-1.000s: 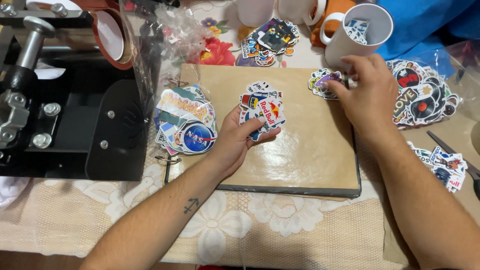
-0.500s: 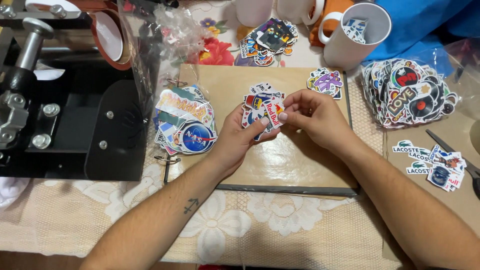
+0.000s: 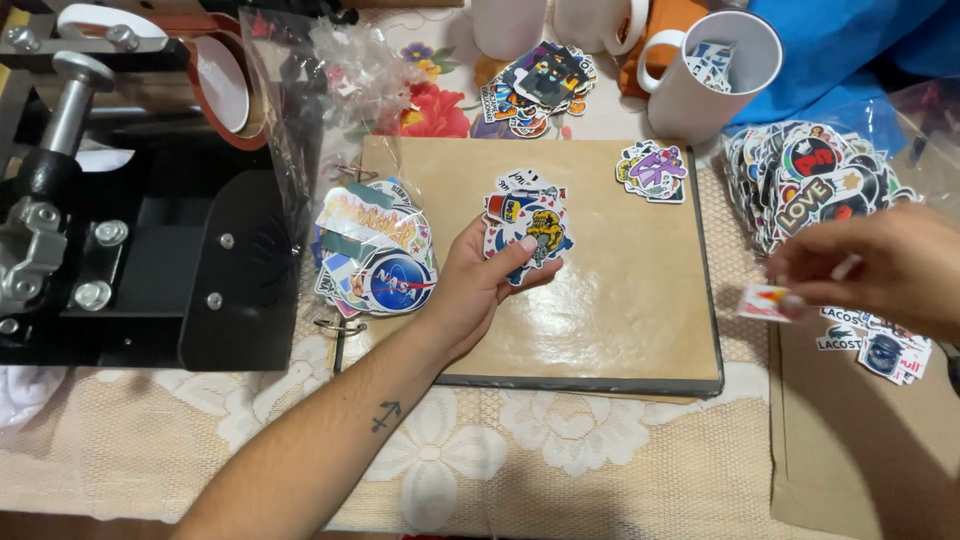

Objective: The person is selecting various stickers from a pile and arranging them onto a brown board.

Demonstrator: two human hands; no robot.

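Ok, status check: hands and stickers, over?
Left hand holds fanned sticker stack over tan mat. Right hand pinches one small sticker beside the right-side sticker pile. Nothing between the hands.

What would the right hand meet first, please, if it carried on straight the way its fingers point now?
Probably the tan board: the right hand pinches a small sticker and points leftward toward the board's right edge. Its height above the table is unclear, so it might pass over.

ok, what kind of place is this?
Likely a home craft or custom-print workbench: a black heat press on a lace tablecloth, blank white mugs, and sticker piles being sorted.
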